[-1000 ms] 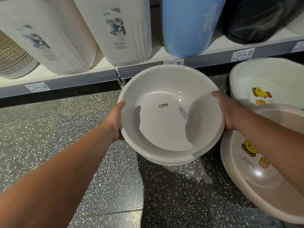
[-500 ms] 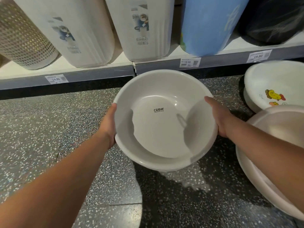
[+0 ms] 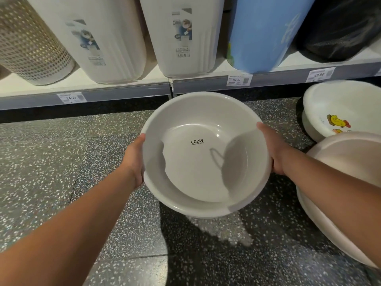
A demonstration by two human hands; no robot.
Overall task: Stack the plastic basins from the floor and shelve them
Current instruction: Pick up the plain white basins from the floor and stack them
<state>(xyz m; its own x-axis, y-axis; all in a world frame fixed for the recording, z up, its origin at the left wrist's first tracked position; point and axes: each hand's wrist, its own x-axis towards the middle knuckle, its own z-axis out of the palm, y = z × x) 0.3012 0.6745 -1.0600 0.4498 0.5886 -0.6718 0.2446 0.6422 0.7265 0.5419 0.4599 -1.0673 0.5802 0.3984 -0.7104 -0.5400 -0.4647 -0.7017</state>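
Observation:
A round grey-white basin (image 3: 198, 182) marked CRBW hangs above the speckled floor, nested in a second basin whose rim shows just below it. My left hand (image 3: 135, 159) grips the left rim and my right hand (image 3: 272, 149) grips the right rim. A pale pink basin (image 3: 340, 153) lies on the floor at the right, partly hidden by my right forearm. Behind it stands a white basin (image 3: 334, 100) with a yellow cartoon print. The low shelf (image 3: 115, 96) runs across the back.
On the shelf stand a perforated beige basket (image 3: 31, 48), two white bins (image 3: 99, 38), a blue bin (image 3: 266, 32) and a black one (image 3: 340, 27). Price tags hang on the shelf edge. Dark terrazzo floor (image 3: 51, 162) spreads to the left and front.
The held basins have shifted left, away from the basins on the floor at the right, and the view has swung left along the shelf. Both hands keep the same grip.

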